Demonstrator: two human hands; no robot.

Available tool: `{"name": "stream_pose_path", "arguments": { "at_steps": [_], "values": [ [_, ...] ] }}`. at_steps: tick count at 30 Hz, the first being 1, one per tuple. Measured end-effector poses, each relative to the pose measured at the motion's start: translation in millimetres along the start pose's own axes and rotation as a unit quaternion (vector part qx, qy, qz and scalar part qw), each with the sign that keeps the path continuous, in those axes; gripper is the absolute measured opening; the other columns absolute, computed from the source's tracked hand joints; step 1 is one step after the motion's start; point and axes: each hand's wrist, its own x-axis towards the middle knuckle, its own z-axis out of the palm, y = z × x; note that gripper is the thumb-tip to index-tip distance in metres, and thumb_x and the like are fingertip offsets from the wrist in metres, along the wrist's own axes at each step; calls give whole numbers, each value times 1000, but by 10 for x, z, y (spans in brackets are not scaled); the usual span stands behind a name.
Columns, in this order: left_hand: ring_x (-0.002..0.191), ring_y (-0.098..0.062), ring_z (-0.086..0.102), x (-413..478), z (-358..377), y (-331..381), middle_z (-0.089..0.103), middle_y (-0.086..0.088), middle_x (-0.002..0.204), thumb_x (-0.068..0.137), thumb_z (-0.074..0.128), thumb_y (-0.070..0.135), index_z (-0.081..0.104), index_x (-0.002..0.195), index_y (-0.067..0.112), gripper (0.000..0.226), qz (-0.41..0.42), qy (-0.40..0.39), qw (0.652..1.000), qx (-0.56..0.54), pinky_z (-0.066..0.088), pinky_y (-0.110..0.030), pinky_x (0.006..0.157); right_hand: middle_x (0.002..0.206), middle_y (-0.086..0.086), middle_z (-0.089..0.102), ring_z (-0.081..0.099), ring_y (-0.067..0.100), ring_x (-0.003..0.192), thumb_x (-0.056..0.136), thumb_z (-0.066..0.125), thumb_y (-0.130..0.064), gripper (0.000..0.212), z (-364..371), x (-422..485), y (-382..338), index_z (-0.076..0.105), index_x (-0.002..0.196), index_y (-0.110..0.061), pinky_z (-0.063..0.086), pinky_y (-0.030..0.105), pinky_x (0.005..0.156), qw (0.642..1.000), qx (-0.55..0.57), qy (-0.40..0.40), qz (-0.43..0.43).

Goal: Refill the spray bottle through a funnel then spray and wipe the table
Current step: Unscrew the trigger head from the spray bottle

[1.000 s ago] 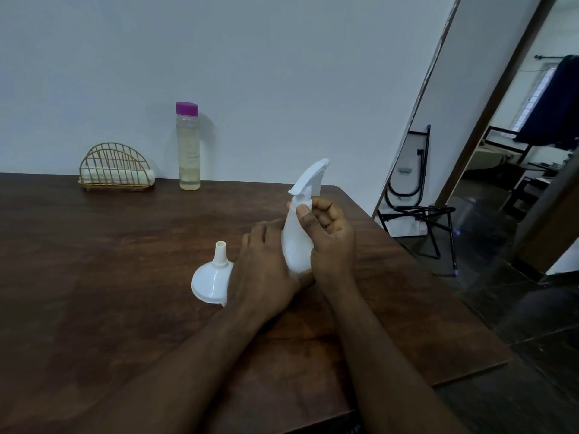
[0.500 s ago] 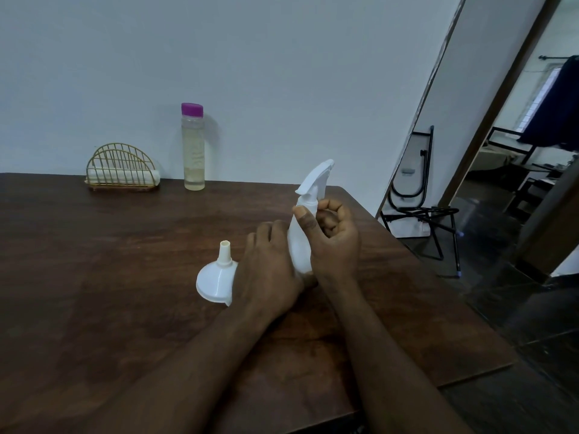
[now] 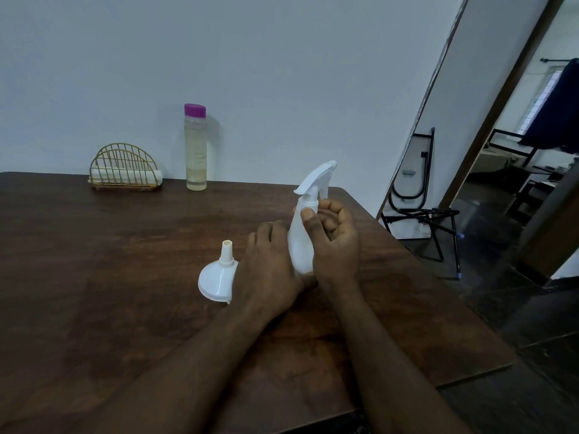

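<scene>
- Between the two hands, at the middle of the desk, the white spray bottle stands on its base with its long axis close to vertical.
- Its trigger head is on top, and the nozzle end angles off toward about 1 o'clock.
- The left hand wraps the lower body of the bottle from the 9 o'clock side, fingers curled round it to steady it.
- The right hand comes in from 3 o'clock and sits higher. Its thumb presses the neck just under the head and its fingers curl behind.
- The right hand is the nearer one to the collar, so it is likely the one to unscrew the head while the left holds the body.
- The funnel rests wide mouth down, spout up, at 9 o'clock of the left hand, partly hidden behind it.
- The purple-capped refill bottle stands upright well away at about 11 o'clock, by the wall, with a gold wire holder to its left.
</scene>
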Motion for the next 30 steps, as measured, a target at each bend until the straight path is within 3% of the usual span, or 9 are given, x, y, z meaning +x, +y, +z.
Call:
{"name": "stream_pose_path", "arguments": {
  "at_steps": [4,8,11,13,15,20,23,25,30],
  "values": [
    [125,-18,45,-3,-18,19,47,0,142,67,84,62,36,146,23,100,3,-3,1000,-4,46,-38,100,89,-5,80,77,15,86,79,79,-57,25,17,6,18,62,97,-53,62,39,75,1000,-19,10,-18],
    [122,-16,46,6,-1,10,49,2,138,65,83,67,39,142,25,99,-1,-2,1000,-5,45,-34,96,106,-3,81,76,14,101,89,71,-48,17,-2,21,38,73,105,-41,59,30,83,1000,20,-2,-9],
    [115,-14,47,-3,4,-8,51,4,131,62,82,68,42,135,25,94,7,13,1000,-4,43,-30,91,112,1,79,73,18,108,98,59,-46,34,-21,14,59,79,116,-25,59,42,91,1000,24,-12,10],
    [114,-14,47,-2,7,-1,51,4,130,62,83,68,43,134,25,93,11,17,1000,-5,43,-30,91,109,-2,80,73,20,107,98,57,-49,33,-16,18,41,79,114,-31,58,46,91,999,28,-7,15],
    [116,-15,47,-2,-1,8,51,3,132,63,84,67,43,136,24,94,13,15,1000,-4,45,-32,93,104,-7,80,75,16,102,93,61,-56,28,2,22,16,75,110,-40,60,41,87,1000,10,4,15],
    [119,-17,47,-22,-36,13,50,1,136,66,83,61,42,141,22,94,19,14,1000,-20,48,-37,94,92,2,79,77,21,90,81,77,-58,30,16,15,35,64,102,-41,61,43,80,1000,-11,18,-2],
    [119,-15,46,-14,-25,18,50,2,135,65,83,64,42,140,23,95,15,11,1000,-11,47,-34,93,103,-3,80,76,15,99,87,71,-54,24,9,19,47,70,105,-38,58,34,83,1000,13,13,-3],
    [116,-15,47,-13,-15,9,50,3,131,63,83,66,42,136,23,94,16,14,1000,-8,47,-33,91,109,-4,80,75,17,105,93,64,-50,22,3,22,65,77,107,-38,59,38,87,1000,30,-1,8],
    [114,-14,47,-15,-13,-1,50,3,130,62,83,67,41,134,25,93,15,15,1000,0,46,-32,90,92,-11,75,68,13,91,97,57,-54,28,6,21,43,76,103,-36,53,43,81,999,32,7,20]
  ]
}}
